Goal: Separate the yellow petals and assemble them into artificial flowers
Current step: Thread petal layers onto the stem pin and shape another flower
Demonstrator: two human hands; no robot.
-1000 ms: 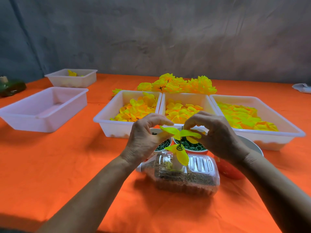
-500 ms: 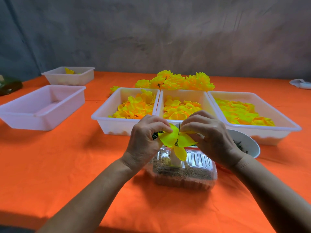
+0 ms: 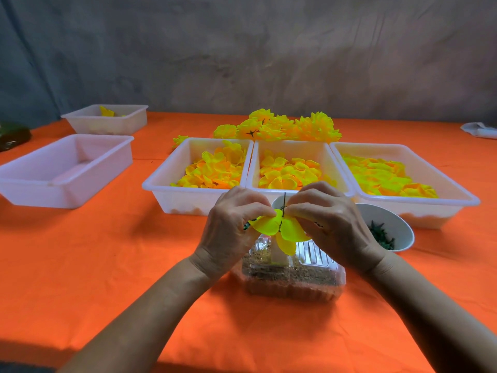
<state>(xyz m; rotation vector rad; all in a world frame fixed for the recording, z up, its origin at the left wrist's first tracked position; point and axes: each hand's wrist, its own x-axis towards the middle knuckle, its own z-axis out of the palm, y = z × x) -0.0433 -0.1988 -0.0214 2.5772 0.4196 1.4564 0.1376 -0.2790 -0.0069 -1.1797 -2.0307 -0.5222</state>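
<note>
Over the clear sand box (image 3: 293, 278), left hand (image 3: 234, 227) and right hand (image 3: 328, 224) both pinched the petal layer (image 3: 279, 230). It had slid lower down the wire stem (image 3: 284, 201) since a second ago, so that layer looked nearly seated.

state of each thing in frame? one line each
left hand: pinching petal layer
right hand: pinching petal layer
petal layer: threaded on stem
stem: upright
three front bins: hold petals
near-left bin: no petals visible
far-left bin: few petals
clear box: closed, brown fill

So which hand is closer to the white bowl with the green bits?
The right hand. It sits just beside the white bowl, while the left hand is farther off, across the yellow petals.
</note>
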